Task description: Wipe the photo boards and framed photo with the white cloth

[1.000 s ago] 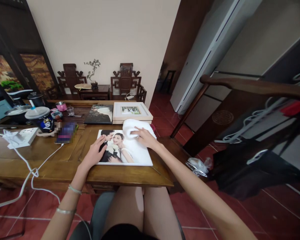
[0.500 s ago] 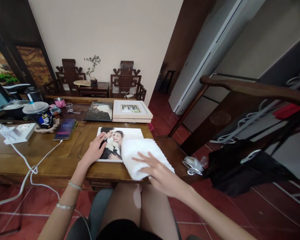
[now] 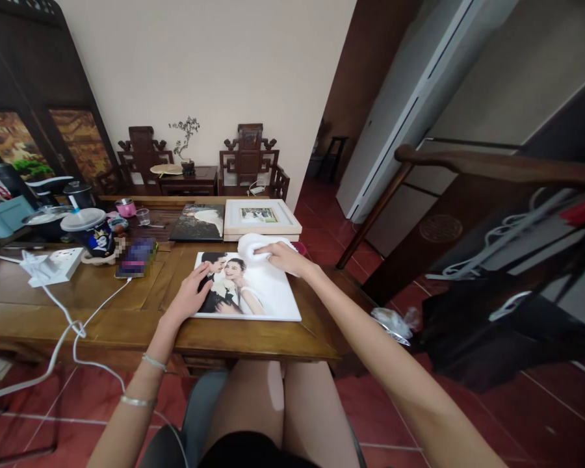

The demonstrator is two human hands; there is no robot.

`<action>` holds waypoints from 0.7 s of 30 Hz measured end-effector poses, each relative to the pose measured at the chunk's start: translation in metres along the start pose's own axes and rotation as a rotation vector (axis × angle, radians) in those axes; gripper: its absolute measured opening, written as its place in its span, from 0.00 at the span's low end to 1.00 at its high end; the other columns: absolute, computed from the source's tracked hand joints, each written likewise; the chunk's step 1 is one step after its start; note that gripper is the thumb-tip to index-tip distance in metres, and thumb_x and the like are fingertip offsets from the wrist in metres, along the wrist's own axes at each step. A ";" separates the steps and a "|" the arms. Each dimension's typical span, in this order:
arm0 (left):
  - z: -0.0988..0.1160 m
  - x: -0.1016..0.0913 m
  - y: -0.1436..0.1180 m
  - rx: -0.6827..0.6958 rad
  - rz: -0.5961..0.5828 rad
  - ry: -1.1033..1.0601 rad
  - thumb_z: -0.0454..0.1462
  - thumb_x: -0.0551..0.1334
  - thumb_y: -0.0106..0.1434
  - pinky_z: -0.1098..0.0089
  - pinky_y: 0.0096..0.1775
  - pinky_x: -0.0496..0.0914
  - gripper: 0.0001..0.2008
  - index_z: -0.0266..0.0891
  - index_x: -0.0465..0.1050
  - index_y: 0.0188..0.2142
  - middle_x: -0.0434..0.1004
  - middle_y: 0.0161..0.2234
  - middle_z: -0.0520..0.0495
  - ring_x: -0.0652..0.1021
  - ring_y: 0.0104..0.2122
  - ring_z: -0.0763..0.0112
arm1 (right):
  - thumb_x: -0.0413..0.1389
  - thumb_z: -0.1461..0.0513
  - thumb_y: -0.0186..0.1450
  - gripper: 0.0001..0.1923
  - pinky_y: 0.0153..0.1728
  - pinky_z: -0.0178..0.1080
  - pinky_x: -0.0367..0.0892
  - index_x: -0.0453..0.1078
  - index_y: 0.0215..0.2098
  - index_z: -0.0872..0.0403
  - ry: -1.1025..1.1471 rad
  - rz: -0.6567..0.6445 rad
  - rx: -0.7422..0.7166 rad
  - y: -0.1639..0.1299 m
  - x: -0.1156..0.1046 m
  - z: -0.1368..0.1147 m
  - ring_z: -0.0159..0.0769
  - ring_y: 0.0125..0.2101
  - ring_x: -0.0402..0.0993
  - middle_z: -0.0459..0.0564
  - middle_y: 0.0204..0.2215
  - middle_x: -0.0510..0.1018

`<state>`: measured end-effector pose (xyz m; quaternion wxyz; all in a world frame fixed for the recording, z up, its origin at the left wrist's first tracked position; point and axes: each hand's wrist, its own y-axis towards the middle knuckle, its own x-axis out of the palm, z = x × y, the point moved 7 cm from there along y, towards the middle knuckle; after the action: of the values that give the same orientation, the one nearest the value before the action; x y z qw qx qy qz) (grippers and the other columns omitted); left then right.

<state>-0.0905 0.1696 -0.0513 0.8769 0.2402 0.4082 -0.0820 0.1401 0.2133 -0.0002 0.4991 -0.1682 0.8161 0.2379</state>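
Observation:
A large photo print (image 3: 268, 296) of a couple lies flat on the wooden table (image 3: 107, 312) in front of me. My left hand (image 3: 191, 296) rests flat on its left edge, fingers spread, pressing it down. My right hand (image 3: 283, 257) lies on a white towel (image 3: 250, 246) bunched at the print's far right corner, fingers curled over the cloth.
Behind the print lie a dark photo album (image 3: 198, 222) and a white framed picture (image 3: 260, 218). To the left are a phone (image 3: 136, 257) on a cable, a white power strip (image 3: 53, 265), a lidded cup (image 3: 90, 233) and small cups. A dark chair back (image 3: 497, 166) stands at right.
My right hand swept the towel from the print's far corner down to the near right edge, then back up to the far corner. My left hand stayed on the print.

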 end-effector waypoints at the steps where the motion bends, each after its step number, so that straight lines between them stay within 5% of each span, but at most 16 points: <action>1: 0.000 0.000 0.000 0.001 0.001 0.003 0.45 0.51 0.67 0.59 0.63 0.55 0.25 0.35 0.64 0.59 0.61 0.62 0.39 0.62 0.62 0.61 | 0.44 0.75 0.52 0.30 0.56 0.44 0.63 0.76 0.47 0.52 0.000 -0.001 -0.005 -0.004 0.002 -0.002 0.44 0.54 0.70 0.48 0.51 0.77; 6: 0.001 0.000 0.001 -0.003 0.002 0.005 0.44 0.51 0.66 0.59 0.63 0.55 0.25 0.34 0.64 0.59 0.61 0.62 0.39 0.62 0.62 0.61 | 0.44 0.75 0.51 0.31 0.61 0.61 0.47 0.73 0.49 0.54 -0.065 -0.016 -0.039 -0.065 0.020 -0.034 0.50 0.63 0.53 0.52 0.55 0.73; 13: 0.001 0.003 0.001 -0.031 -0.023 0.017 0.42 0.50 0.67 0.56 0.62 0.54 0.25 0.36 0.62 0.60 0.59 0.63 0.40 0.61 0.63 0.60 | 0.43 0.77 0.44 0.34 0.63 0.62 0.42 0.74 0.43 0.51 -0.039 -0.096 -0.117 -0.160 0.030 -0.100 0.45 0.66 0.45 0.47 0.62 0.62; 17: 0.002 0.004 0.001 -0.026 -0.043 0.028 0.43 0.49 0.67 0.55 0.62 0.54 0.25 0.36 0.61 0.61 0.58 0.64 0.39 0.60 0.63 0.60 | 0.44 0.76 0.45 0.32 0.63 0.61 0.43 0.75 0.43 0.51 -0.056 -0.103 -0.135 -0.155 0.028 -0.101 0.46 0.65 0.48 0.48 0.61 0.64; 21: 0.002 0.003 0.001 -0.035 -0.053 0.027 0.44 0.50 0.67 0.54 0.62 0.54 0.25 0.38 0.61 0.61 0.57 0.64 0.40 0.59 0.63 0.59 | 0.46 0.75 0.53 0.29 0.62 0.62 0.45 0.73 0.48 0.52 -0.104 -0.057 -0.111 -0.109 0.027 -0.071 0.49 0.65 0.49 0.53 0.61 0.64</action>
<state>-0.0869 0.1695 -0.0525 0.8728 0.2148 0.4278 -0.0949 0.1319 0.0827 -0.0204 0.5372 -0.2063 0.7695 0.2768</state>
